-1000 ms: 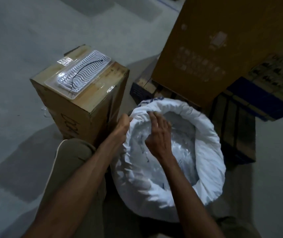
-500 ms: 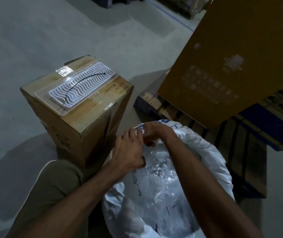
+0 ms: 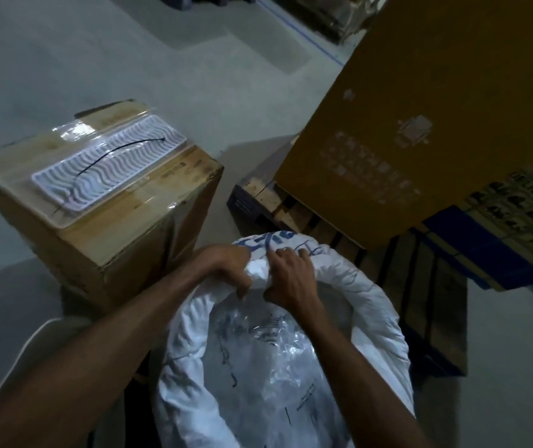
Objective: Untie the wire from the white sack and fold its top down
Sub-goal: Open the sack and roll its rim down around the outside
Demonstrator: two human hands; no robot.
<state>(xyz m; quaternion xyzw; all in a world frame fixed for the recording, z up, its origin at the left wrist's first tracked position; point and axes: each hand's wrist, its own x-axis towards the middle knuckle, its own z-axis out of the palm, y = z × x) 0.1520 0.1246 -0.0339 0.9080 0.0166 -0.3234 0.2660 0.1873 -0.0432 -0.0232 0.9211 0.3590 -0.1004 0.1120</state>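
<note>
The white sack (image 3: 378,318) stands open on the floor below me, its top rolled outward into a thick rim. A clear plastic liner (image 3: 268,360) with printed marks shows inside it. My left hand (image 3: 226,270) and my right hand (image 3: 291,279) sit side by side at the far edge of the rim, both closed on the rolled white cloth. A thin black wire (image 3: 119,153) lies loose in a curve on a white ribbed tray (image 3: 64,185) on top of the cardboard box at the left.
A taped cardboard box (image 3: 129,234) stands just left of the sack. A big brown carton (image 3: 420,118) on a wooden pallet (image 3: 420,286) rises behind and to the right. Grey concrete floor (image 3: 97,59) stretches beyond. My knee (image 3: 42,344) is at lower left.
My right hand came out of the sack's mouth and went to its far rim. My left hand joined it there, and both now grip the rolled edge. The view tilted up.
</note>
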